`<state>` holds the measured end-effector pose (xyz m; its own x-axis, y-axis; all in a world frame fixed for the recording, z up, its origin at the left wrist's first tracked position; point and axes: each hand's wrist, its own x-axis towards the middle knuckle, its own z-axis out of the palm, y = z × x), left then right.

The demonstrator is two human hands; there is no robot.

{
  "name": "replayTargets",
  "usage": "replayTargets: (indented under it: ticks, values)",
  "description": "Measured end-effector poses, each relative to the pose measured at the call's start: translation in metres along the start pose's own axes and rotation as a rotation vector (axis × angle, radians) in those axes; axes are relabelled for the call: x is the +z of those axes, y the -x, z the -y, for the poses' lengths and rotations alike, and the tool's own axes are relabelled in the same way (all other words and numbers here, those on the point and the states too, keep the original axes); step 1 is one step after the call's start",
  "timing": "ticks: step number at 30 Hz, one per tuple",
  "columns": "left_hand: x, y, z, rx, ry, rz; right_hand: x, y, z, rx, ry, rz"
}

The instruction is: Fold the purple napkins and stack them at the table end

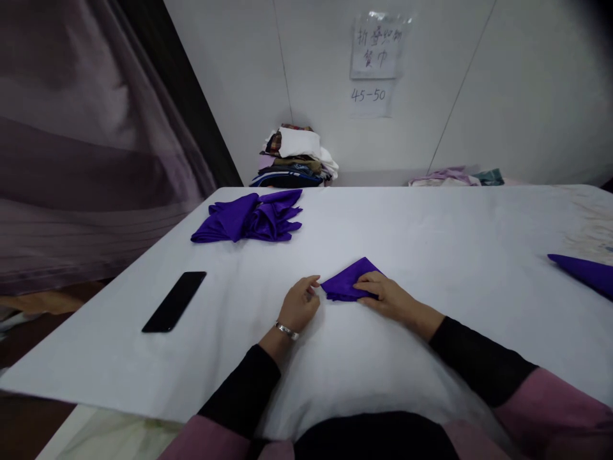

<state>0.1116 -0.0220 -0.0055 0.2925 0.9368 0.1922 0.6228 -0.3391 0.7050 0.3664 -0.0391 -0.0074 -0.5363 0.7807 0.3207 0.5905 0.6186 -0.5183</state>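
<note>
A folded purple cloth napkin (pixel 345 281) lies on the white table in front of me, one corner pointing away and layered edges toward me. My right hand (pixel 385 295) grips its right side, fingers on top and the thumb by the near edge. Just off the napkin's left corner is my left hand (pixel 301 303), with its fingers curved, a gap between thumb and forefinger, and nothing visible in it. A bracelet (pixel 286 330) circles my left wrist.
Crumpled purple cloths (pixel 249 217) lie at the table's far left, with a black phone (pixel 175 301) nearer me. Another purple folded cloth (pixel 584 271) is at the right edge. Beyond the white table (pixel 454 236) sit stacked clothes (pixel 297 156) and more fabric (pixel 445 177) by the wall.
</note>
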Motion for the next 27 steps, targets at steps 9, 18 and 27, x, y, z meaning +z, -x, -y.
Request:
replayTargets:
  ticks: [9, 18, 27]
  values:
    - [0.009, 0.008, -0.019, -0.124, -0.223, -0.112, -0.002, -0.008, 0.011, 0.029, 0.14, 0.019]
    - [0.012, 0.005, -0.009, -0.057, -0.129, -0.149, 0.01, -0.023, 0.019, -0.034, 0.229, 0.022]
    - [-0.002, -0.008, -0.001, 0.173, 0.086, 0.098, 0.011, -0.018, 0.014, -0.048, 0.137, -0.088]
